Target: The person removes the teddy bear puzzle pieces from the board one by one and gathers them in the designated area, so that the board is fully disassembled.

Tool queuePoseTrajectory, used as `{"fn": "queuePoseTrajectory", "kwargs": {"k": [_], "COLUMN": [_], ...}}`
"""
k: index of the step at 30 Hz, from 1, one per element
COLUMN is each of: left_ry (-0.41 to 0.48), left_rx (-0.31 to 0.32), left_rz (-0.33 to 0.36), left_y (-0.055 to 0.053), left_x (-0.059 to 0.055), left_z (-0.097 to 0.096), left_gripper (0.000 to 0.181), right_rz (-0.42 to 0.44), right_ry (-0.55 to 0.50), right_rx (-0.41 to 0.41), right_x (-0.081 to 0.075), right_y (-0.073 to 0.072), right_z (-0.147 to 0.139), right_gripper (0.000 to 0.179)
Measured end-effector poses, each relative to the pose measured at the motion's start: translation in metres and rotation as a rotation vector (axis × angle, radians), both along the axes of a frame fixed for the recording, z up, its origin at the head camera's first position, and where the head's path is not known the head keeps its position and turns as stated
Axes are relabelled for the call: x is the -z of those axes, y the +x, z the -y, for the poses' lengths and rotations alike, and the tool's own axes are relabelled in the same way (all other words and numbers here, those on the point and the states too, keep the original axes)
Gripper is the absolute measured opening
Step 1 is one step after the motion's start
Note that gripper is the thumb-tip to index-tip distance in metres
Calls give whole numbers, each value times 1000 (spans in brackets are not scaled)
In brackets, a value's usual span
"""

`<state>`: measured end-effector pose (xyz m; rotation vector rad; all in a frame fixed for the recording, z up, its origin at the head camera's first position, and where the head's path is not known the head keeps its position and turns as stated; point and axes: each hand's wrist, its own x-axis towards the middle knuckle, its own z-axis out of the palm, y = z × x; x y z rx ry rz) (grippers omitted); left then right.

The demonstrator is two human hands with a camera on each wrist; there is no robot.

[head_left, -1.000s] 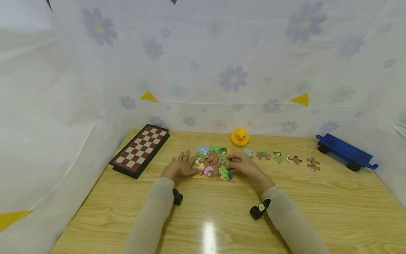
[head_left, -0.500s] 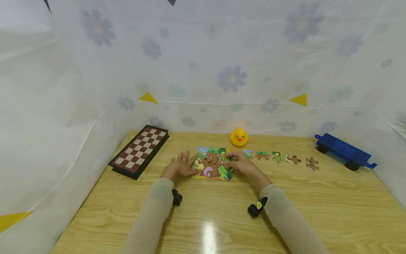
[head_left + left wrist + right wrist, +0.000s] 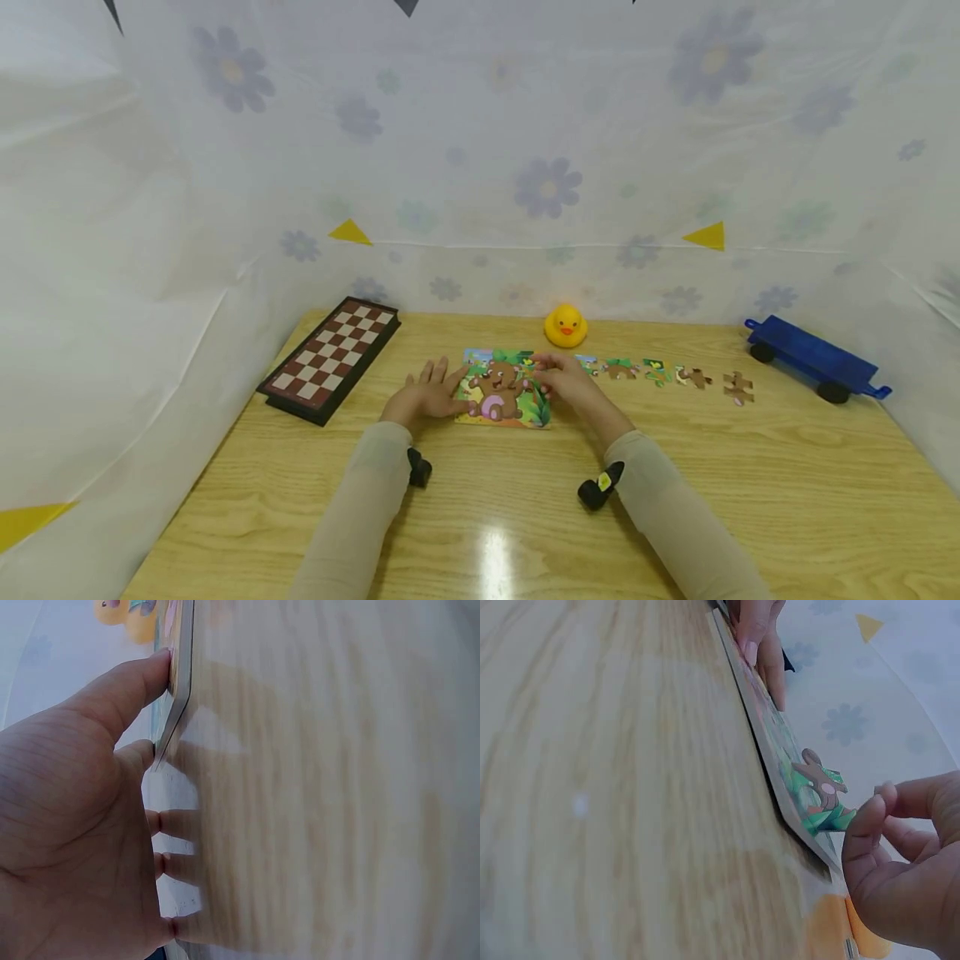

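A flat bear jigsaw puzzle board [image 3: 497, 392] lies on the wooden table between my two hands. At its left edge is my left hand [image 3: 426, 397]. Its fingers are spread on the tabletop, and in the left wrist view the thumb [image 3: 135, 686] rests on the board's border. Over the board's right side, my right hand [image 3: 579, 388] pinches a brown and green puzzle piece [image 3: 826, 784] between thumb and index finger. That piece stands tilted up from the picture in the right wrist view; from the head view my fingers mostly hide it.
Several loose puzzle pieces [image 3: 621, 369] form a row to the right of the board. Behind them sits a yellow rubber duck [image 3: 566, 326]. A folded chessboard [image 3: 332, 357] lies at left, and a blue toy trailer [image 3: 816, 357] stands at far right. A flowered curtain backs the table.
My right hand has shifted slightly left over the board's upper right part, its fingers drawing closer together. My left hand has stayed in place.
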<state>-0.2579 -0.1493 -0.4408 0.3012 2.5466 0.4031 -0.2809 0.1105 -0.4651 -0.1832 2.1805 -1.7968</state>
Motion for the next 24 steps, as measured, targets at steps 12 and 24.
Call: {"fn": "queuePoseTrajectory", "kwargs": {"k": [12, 24], "left_ry": [-1, 4], "left_rx": [-8, -6], "left_rz": [12, 9], "left_y": [-2, -1], "left_x": [3, 2], "left_z": [1, 1], "left_gripper": [79, 79], "right_rz": [122, 194], "right_ry": [-178, -160], "right_rx": [138, 122], "right_x": [-3, -1], "right_y": [2, 7], "right_z": [2, 2], "right_gripper": [41, 37]}}
